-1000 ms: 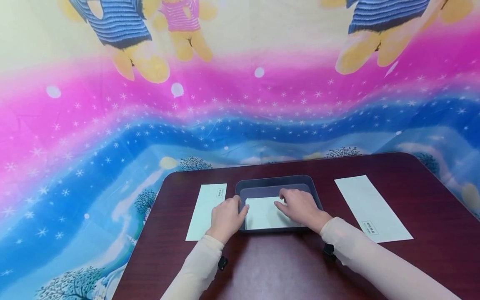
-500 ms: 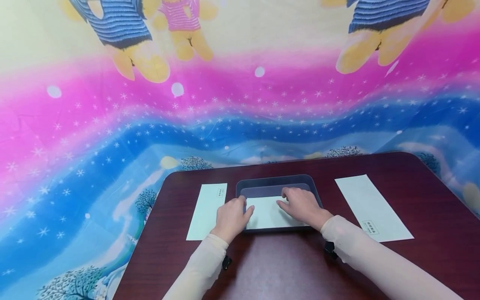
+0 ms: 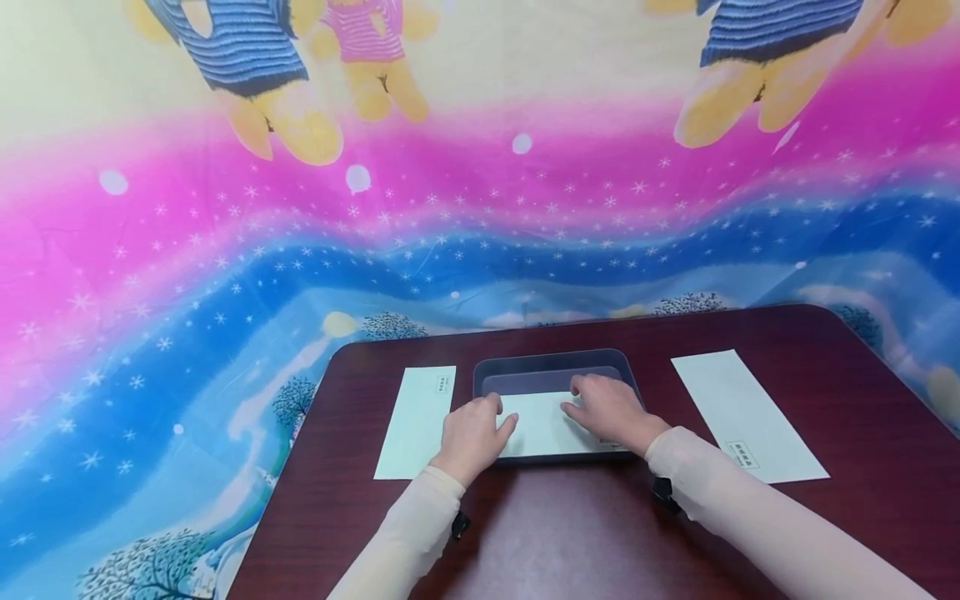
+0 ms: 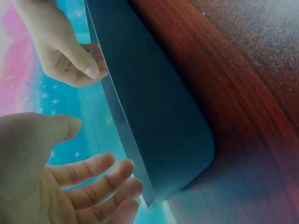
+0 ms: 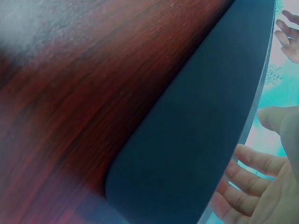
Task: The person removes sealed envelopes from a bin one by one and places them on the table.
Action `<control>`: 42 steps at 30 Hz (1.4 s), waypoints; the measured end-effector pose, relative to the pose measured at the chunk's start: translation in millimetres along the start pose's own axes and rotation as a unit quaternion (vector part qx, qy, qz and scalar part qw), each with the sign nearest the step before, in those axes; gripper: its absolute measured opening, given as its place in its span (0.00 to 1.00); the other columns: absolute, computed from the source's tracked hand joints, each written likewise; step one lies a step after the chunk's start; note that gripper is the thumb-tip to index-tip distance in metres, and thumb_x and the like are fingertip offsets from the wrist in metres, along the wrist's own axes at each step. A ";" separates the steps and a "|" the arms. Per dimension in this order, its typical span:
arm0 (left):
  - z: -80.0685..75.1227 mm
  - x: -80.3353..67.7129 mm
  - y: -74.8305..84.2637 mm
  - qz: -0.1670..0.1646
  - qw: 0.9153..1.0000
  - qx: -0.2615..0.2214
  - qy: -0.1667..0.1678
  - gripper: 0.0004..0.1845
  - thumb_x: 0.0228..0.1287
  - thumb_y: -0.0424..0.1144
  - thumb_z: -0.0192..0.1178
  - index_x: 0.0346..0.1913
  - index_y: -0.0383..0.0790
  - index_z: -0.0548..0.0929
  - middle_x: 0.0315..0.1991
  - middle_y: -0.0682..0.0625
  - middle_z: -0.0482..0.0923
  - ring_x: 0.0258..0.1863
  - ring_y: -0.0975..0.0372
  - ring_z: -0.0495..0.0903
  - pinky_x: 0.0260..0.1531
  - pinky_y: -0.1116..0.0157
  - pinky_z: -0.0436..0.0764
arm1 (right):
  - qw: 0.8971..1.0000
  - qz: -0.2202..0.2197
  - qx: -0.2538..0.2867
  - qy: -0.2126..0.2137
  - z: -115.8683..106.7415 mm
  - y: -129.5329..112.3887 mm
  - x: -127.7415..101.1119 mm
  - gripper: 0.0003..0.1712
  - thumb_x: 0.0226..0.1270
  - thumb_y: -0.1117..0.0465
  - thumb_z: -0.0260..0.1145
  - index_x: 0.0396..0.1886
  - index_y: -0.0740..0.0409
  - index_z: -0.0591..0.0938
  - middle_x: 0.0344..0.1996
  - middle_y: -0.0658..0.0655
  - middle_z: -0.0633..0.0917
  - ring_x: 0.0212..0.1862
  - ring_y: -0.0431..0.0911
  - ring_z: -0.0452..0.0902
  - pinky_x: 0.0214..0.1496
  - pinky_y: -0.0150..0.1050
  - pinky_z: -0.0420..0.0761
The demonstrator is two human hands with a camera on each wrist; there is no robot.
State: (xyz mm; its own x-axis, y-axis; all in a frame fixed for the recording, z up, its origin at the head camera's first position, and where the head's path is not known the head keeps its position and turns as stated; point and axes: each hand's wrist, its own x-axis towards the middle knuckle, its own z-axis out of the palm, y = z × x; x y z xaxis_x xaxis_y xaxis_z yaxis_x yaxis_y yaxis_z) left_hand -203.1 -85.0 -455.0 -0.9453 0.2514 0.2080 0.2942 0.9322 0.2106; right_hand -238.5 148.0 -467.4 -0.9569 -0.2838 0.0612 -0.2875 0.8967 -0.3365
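Two hands, well apart, have loosely bent fingers — the left hand (image 3: 471,435) and right hand (image 3: 613,410) are at opposite ends of a dark tray (image 3: 551,362); contact is unclear. One white paper (image 3: 538,425) lies inside; a left paper (image 3: 415,425) and right paper (image 3: 753,421) flank it on the table (image 3: 555,533), before a patterned cloth (image 3: 480,200).

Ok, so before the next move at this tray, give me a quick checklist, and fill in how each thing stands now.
1. Tray flat on table: ok.
2. Middle paper inside tray: ok, toward the near side.
3. Left grip holding nothing: ok, thumb apart from fingers.
4. Right grip holding nothing: ok, likewise.
5. Left paper and right paper outside tray: ok.
6. Either grip touching tray: cannot tell.
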 end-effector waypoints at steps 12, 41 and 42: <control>1.9 0.8 3.9 0.014 1.000 0.011 -0.005 0.17 0.69 0.54 0.62 0.39 0.41 0.84 0.18 0.54 0.76 0.16 0.65 0.72 0.17 0.67 0.70 | 0.997 -0.048 -0.040 -0.048 -1.9 10.1 -2.4 0.27 0.61 0.46 0.74 0.53 0.59 0.82 0.44 0.58 0.85 0.45 0.53 0.80 0.46 0.52 0.80; 3.2 1.1 7.4 0.017 0.999 0.027 -0.006 0.17 0.69 0.55 0.62 0.38 0.43 0.84 0.17 0.55 0.74 0.15 0.65 0.69 0.16 0.68 0.68 | 0.995 -0.051 -0.043 -0.071 -5.6 13.9 -0.7 0.39 0.50 0.46 0.81 0.59 0.59 0.80 0.47 0.61 0.82 0.45 0.53 0.76 0.47 0.55 0.77; 3.0 0.9 7.5 0.018 1.000 0.025 -0.005 0.17 0.69 0.55 0.62 0.38 0.43 0.84 0.17 0.55 0.74 0.15 0.65 0.69 0.16 0.68 0.68 | 0.995 -0.050 -0.041 -0.073 -5.8 14.3 -0.4 0.38 0.50 0.46 0.81 0.59 0.59 0.80 0.47 0.61 0.82 0.45 0.53 0.76 0.47 0.55 0.77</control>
State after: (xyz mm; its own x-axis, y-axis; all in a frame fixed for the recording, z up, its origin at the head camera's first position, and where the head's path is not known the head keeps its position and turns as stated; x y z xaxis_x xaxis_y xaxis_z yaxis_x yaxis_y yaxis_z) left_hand -202.2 -77.0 -456.2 -0.9355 0.2876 0.2051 0.3211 0.9344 0.1544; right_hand -242.5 162.9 -466.8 -0.9093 -0.4132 -0.0481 -0.3886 0.8849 -0.2569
